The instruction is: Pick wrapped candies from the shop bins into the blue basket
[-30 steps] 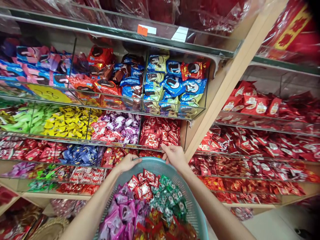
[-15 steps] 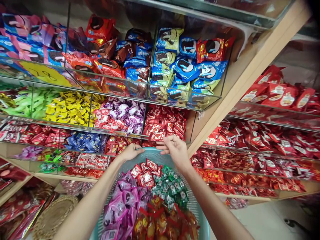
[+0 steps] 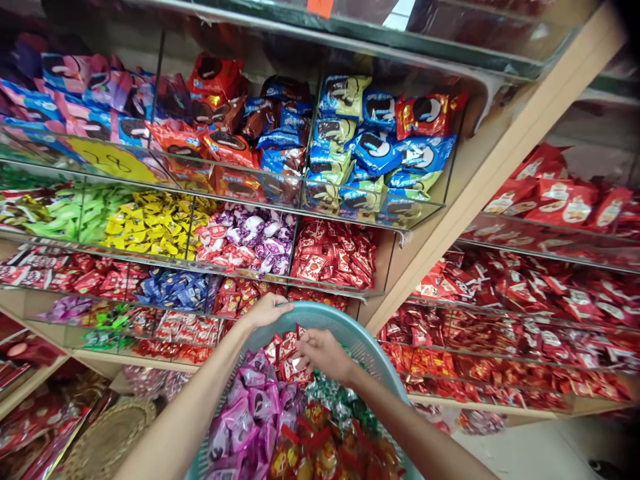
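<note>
My left hand (image 3: 270,311) grips the far rim of a teal plastic basket (image 3: 367,323), thumb over the edge. Inside the basket, my right hand (image 3: 324,353) is over red-and-white wrapped candies (image 3: 285,352), its fingers curled down against them. What those fingers hold, if anything, is hidden. Purple-wrapped candies (image 3: 245,417) fill the basket's left side. Green foil candies (image 3: 345,403) lie under and beside my right wrist. Nearest to me in the basket are clear packets with brown contents and red ends (image 3: 325,450).
Tiered glass-fronted shelves of sweets rise ahead. Red-wrapped candies (image 3: 335,253) fill a bin just beyond the basket, under blue cookie packs (image 3: 375,147). A wooden upright (image 3: 480,180) slants at the right. A round woven basket (image 3: 110,437) is at lower left.
My right hand has come back from the far rim, near the red candy bin, down into the basket, its fingers now curled. My left hand keeps its hold on the rim.
</note>
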`<state>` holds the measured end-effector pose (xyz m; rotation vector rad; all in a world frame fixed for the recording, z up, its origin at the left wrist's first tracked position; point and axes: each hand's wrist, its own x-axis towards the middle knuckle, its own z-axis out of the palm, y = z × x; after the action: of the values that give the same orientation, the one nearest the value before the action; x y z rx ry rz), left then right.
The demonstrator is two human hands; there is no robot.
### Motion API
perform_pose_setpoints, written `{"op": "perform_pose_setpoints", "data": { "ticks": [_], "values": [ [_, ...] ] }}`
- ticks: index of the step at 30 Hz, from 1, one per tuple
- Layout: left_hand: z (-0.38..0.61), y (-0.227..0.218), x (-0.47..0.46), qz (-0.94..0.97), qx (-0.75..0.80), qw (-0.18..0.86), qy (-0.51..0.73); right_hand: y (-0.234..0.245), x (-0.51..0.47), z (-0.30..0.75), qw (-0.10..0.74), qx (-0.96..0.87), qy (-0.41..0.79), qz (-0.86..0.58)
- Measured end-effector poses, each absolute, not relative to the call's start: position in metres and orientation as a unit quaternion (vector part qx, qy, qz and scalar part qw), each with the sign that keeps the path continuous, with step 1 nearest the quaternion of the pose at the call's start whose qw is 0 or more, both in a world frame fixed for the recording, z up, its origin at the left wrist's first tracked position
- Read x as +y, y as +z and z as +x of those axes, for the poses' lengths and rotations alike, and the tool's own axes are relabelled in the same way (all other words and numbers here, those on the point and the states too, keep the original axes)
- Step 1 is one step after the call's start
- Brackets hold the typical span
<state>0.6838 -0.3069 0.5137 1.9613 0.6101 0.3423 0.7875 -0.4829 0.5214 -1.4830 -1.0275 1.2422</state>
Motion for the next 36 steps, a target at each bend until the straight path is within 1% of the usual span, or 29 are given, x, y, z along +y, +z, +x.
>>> {"op": "perform_pose_setpoints", "data": {
  "ticks": [5, 10, 14, 18, 23, 25, 27, 29, 32, 34, 36],
  "values": [
    [0.684, 0.515, -0.305, 0.817, 0.258, 0.497, 0.138, 0.510, -0.465, 0.783, 0.437, -0.384, 0.486, -0.652],
    [0.685, 0.519, -0.306, 0.800, 0.263, 0.522, 0.133, 0.499, -0.465, 0.786, 0.359, -0.468, 0.359, -0.724],
    [0.685, 0.520, -0.307, 0.790, 0.262, 0.541, 0.121, 0.504, -0.471, 0.789, 0.307, -0.492, 0.285, -0.763],
    [0.685, 0.521, -0.306, 0.793, 0.256, 0.541, 0.116, 0.531, -0.481, 0.796, 0.289, -0.519, 0.198, -0.780],
    [0.685, 0.519, -0.304, 0.801, 0.253, 0.530, 0.118, 0.594, -0.503, 0.826, 0.323, -0.546, 0.067, -0.770],
    [0.685, 0.519, -0.304, 0.803, 0.253, 0.526, 0.118, 0.619, -0.512, 0.845, 0.315, -0.533, 0.000, -0.785],
    [0.685, 0.518, -0.304, 0.803, 0.257, 0.526, 0.113, 0.639, -0.518, 0.862, 0.251, -0.511, -0.080, -0.818],
    [0.685, 0.519, -0.304, 0.801, 0.257, 0.529, 0.110, 0.653, -0.519, 0.873, 0.147, -0.483, -0.143, -0.851],
    [0.684, 0.521, -0.306, 0.798, 0.255, 0.535, 0.112, 0.660, -0.514, 0.880, 0.014, -0.460, -0.170, -0.871],
    [0.684, 0.522, -0.306, 0.797, 0.255, 0.535, 0.114, 0.659, -0.509, 0.881, -0.033, -0.459, -0.171, -0.871],
    [0.684, 0.522, -0.306, 0.798, 0.255, 0.534, 0.113, 0.657, -0.503, 0.880, -0.054, -0.460, -0.173, -0.869]
  ]
}}
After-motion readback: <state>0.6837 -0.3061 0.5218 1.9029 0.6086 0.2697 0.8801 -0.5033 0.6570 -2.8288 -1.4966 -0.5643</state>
